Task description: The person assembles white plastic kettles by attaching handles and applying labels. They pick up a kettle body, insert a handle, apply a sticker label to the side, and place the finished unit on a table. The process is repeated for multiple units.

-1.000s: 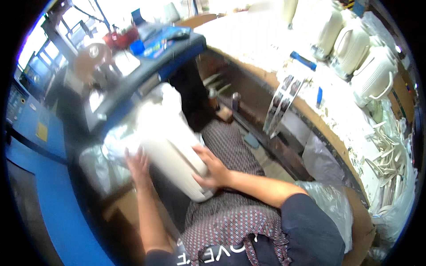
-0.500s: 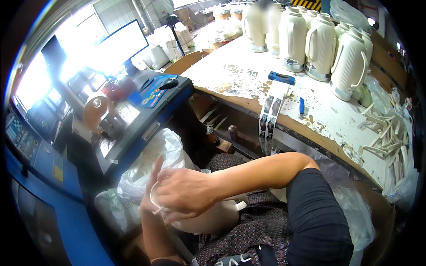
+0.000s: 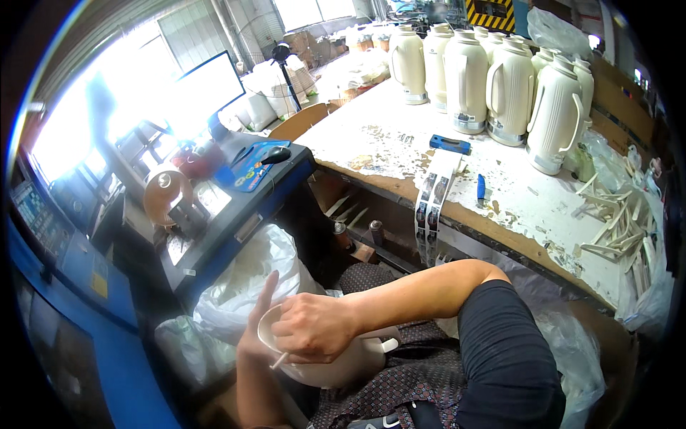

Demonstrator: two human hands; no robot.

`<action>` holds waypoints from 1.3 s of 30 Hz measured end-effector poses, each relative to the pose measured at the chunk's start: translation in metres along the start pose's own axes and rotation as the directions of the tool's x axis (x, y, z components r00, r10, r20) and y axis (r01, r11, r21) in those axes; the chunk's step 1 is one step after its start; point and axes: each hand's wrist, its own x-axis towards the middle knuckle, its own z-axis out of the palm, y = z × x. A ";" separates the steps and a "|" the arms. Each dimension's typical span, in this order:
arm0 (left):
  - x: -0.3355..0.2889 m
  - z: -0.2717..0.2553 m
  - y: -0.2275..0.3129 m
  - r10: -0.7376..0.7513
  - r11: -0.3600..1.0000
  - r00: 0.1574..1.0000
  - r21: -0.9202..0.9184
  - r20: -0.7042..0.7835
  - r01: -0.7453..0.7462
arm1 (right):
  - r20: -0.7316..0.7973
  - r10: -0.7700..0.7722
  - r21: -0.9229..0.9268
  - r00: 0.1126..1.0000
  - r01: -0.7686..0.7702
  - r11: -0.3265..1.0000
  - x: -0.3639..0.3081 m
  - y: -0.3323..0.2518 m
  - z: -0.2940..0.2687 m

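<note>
On my lap lies a cream vacuum-jug body (image 3: 336,372), tilted on its side with its open end facing left. My left hand (image 3: 251,336) holds it by that open end, index finger pointing up along the rim and the other fingers hidden. My right hand (image 3: 314,327) is closed at the mouth, its curled fingers partly inside the opening. What those fingers pinch is hidden. A thin white piece sticks out below the rim, and a small white stub shows at the body's right end.
Finished cream jugs (image 3: 507,93) stand at the back of the worn white table (image 3: 371,139). On it lie a blue block-shaped tool (image 3: 450,144), a blue-handled cutter (image 3: 481,187), a label strip (image 3: 434,196) and loose cream handles (image 3: 622,229). A plastic-lined bag (image 3: 250,279) sits beside blue machinery.
My right hand has curled tighter into a fist at the mouth. Both hands and the jug body sit slightly lower and further right in view, and the whole scene has shifted down a little.
</note>
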 end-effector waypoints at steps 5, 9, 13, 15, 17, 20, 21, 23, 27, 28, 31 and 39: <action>-0.005 -0.019 0.028 -0.451 0.804 0.885 -0.377 0.119 0.460 | -0.091 -0.018 0.063 0.996 0.024 0.998 0.006 -0.008 0.004; -0.003 -0.020 0.032 -0.371 0.801 0.901 -0.412 0.226 0.433 | -0.101 0.019 0.038 0.995 -0.015 0.999 0.001 -0.016 0.003; -0.002 -0.021 0.026 -0.324 0.734 0.887 -0.504 0.330 0.456 | -0.049 0.066 0.059 0.997 -0.063 0.996 -0.008 -0.014 0.009; 0.007 -0.024 0.033 -0.356 0.776 0.875 -0.418 0.328 0.473 | -0.089 0.028 0.051 0.996 -0.023 0.998 -0.003 -0.018 0.003; 0.021 -0.041 0.031 -0.309 0.824 0.892 -0.376 0.330 0.424 | 0.031 0.085 -0.002 0.996 -0.085 0.996 0.009 -0.013 -0.010; 0.052 -0.063 0.044 -0.144 0.954 0.964 -0.228 0.224 0.196 | -0.113 -0.002 -0.084 0.994 -0.008 0.996 0.039 0.001 -0.033; 0.043 -0.065 0.055 -0.186 0.966 0.970 -0.153 0.159 0.210 | -0.142 -0.016 -0.106 0.990 0.001 0.994 0.056 -0.003 -0.043; 0.039 -0.048 0.049 -0.194 0.975 0.980 -0.100 0.053 0.199 | -0.176 0.016 -0.307 0.984 -0.071 0.949 0.052 -0.005 -0.049; -0.040 0.024 -0.011 -0.389 0.921 0.921 -0.048 -0.032 0.387 | 0.262 0.163 -0.153 0.951 -0.126 0.980 -0.017 0.027 -0.006; -0.058 0.032 -0.018 -0.385 0.917 0.920 -0.139 -0.074 0.373 | 0.289 0.088 -0.176 0.953 -0.037 0.984 -0.021 0.025 -0.003; -0.086 0.021 -0.035 -0.432 0.902 0.889 -0.100 -0.154 0.421 | 0.205 0.191 0.123 0.960 -0.219 0.968 0.018 0.039 -0.063; -0.105 0.034 -0.090 -0.493 0.851 0.830 0.052 -0.260 0.522 | -0.254 0.223 -0.882 0.941 -0.320 0.345 0.047 0.306 -0.128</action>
